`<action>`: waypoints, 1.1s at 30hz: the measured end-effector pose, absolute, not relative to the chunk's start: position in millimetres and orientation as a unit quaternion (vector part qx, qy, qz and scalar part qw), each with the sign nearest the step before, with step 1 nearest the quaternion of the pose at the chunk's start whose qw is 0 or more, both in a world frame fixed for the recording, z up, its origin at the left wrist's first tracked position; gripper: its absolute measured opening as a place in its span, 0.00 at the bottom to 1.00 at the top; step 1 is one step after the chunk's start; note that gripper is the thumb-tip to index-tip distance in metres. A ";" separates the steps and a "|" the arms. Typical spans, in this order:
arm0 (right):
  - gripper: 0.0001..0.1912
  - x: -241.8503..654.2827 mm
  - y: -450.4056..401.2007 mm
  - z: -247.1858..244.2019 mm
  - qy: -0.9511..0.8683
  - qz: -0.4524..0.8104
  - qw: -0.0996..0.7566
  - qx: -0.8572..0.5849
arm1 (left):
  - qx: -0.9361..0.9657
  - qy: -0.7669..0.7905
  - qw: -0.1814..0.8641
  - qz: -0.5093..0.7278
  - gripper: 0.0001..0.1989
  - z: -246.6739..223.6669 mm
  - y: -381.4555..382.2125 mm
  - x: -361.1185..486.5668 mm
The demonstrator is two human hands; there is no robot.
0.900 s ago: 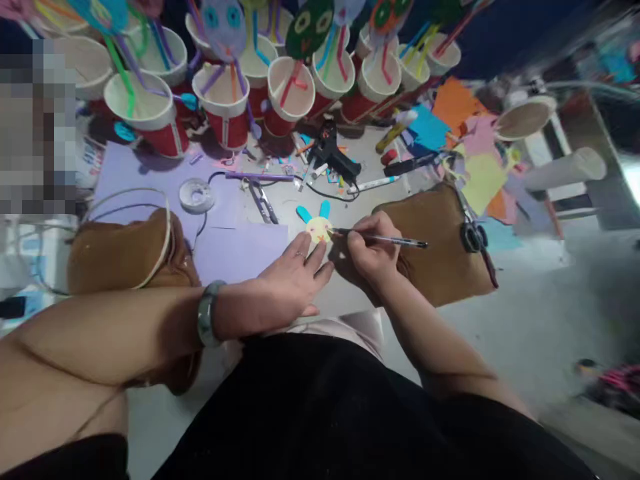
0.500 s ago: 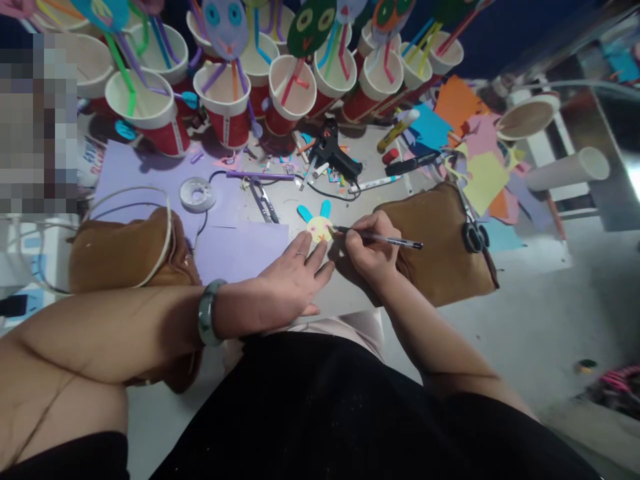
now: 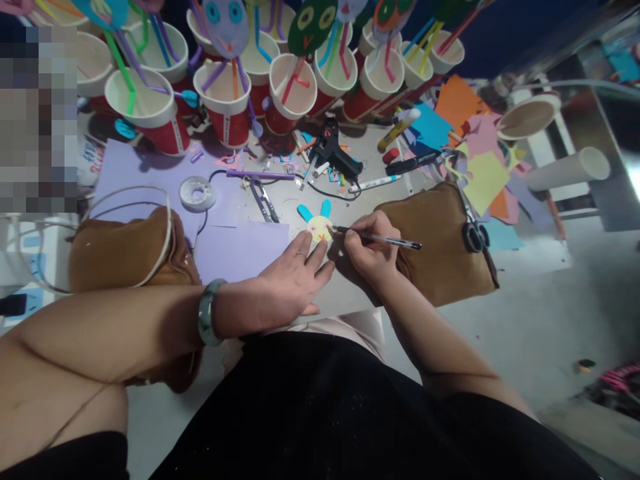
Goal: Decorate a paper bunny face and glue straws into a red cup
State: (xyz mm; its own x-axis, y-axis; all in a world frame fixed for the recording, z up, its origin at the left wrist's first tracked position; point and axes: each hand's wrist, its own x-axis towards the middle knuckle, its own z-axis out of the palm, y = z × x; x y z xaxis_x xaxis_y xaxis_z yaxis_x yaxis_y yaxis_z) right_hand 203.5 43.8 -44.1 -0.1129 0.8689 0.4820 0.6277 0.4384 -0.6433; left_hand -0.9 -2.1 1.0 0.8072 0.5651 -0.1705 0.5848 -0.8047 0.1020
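Observation:
A yellow paper rabbit face with two blue ears lies flat on the table. It carries small pinkish eyes and an orange mouth. My left hand lies with fingers spread, its fingertips on the lower edge of the face. In my right hand is a slim dark pen, pinched between the fingers. Its tip meets the right eye of the face. Purple paper lies just left of the face, beside my left hand.
Red and white paper cups with straws and paper faces stand along the back. A black glue gun, tweezers and a tape roll lie ahead. Brown cushions flank my arms; scissors rest on the right one. Coloured paper scraps lie right.

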 end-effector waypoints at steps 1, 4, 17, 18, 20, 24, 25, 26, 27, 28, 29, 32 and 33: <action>0.07 203.2 43.8 -43.8 -0.732 0.142 0.429 -0.510 | 0.948 0.303 0.075 -0.064 0.45 0.8 -2.1 -0.9; 0.08 203.0 43.9 -44.0 -0.731 0.146 0.434 -0.506 | 0.949 0.302 0.074 -0.061 0.45 0.0 -2.1 -1.0; 0.07 204.0 45.2 -47.4 -0.720 0.135 0.451 -0.510 | 0.947 0.303 0.072 -0.074 0.44 1.1 -1.5 -0.3; 0.07 203.7 45.2 -47.3 -0.721 0.137 0.448 -0.510 | 0.947 0.303 0.072 -0.074 0.44 1.2 -1.4 -0.4; 0.07 203.3 45.0 -47.1 -0.723 0.143 0.448 -0.506 | 0.948 0.302 0.071 -0.069 0.44 1.2 -1.3 -0.7; 0.07 203.3 44.4 -47.2 -0.727 0.150 0.438 -0.508 | 0.948 0.301 0.078 -0.067 0.45 0.7 -1.4 -0.7; 0.07 203.4 44.3 -47.3 -0.728 0.147 0.432 -0.512 | 0.947 0.304 0.082 -0.071 0.45 0.7 -1.4 -0.5; 0.07 203.4 44.2 -47.5 -0.728 0.145 0.427 -0.516 | 0.945 0.306 0.085 -0.075 0.44 0.7 -1.4 -0.4; 0.07 203.5 44.2 -47.7 -0.729 0.143 0.425 -0.517 | 0.945 0.307 0.087 -0.077 0.44 0.8 -1.4 -0.3; 0.07 203.4 44.2 -47.9 -0.729 0.143 0.425 -0.518 | 0.944 0.307 0.087 -0.077 0.44 1.0 -1.4 -0.3; 0.07 203.3 44.1 -47.9 -0.728 0.141 0.426 -0.518 | 0.945 0.306 0.086 -0.075 0.45 1.1 -1.3 -0.3; 0.06 202.6 43.9 -47.0 -0.722 0.139 0.429 -0.525 | 0.947 0.303 0.083 -0.068 0.45 1.4 -1.2 -0.6; 0.06 202.3 43.9 -46.4 -0.721 0.139 0.428 -0.527 | 0.947 0.303 0.083 -0.068 0.44 1.4 -1.2 -0.7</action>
